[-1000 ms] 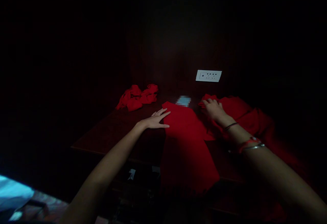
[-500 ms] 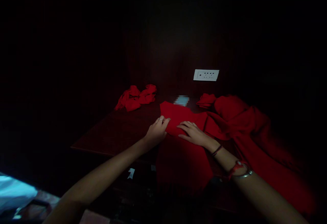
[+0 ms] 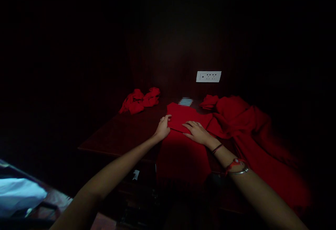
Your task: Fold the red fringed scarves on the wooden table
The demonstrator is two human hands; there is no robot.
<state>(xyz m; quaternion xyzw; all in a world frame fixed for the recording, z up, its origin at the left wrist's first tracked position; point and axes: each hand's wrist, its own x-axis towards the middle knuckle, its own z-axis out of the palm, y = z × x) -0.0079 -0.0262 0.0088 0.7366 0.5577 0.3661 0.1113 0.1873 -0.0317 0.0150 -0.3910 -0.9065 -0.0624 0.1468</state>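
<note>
— Where's the red cloth (image 3: pixel 181 153)?
— Mid-table (image 3: pixel 120 135), smoothed flat, near end hanging over the table's front edge. Left hand (image 3: pixel 163 128) curls on its edge; right hand (image 3: pixel 197 133) presses it, fingers spread.
— Much left?
— Likely: the heap (image 3: pixel 244 118) at the table's right lies crumpled.

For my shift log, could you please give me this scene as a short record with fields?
Surface: dark wooden table
Main item: flat red cloth, draped over the near table edge
Left hand: at the cloth's left edge, grip unclear
Right hand: flat on the cloth, palm down
Back left: crumpled red cloth
Right: heap of red fabric
Wall: white socket plate
</note>
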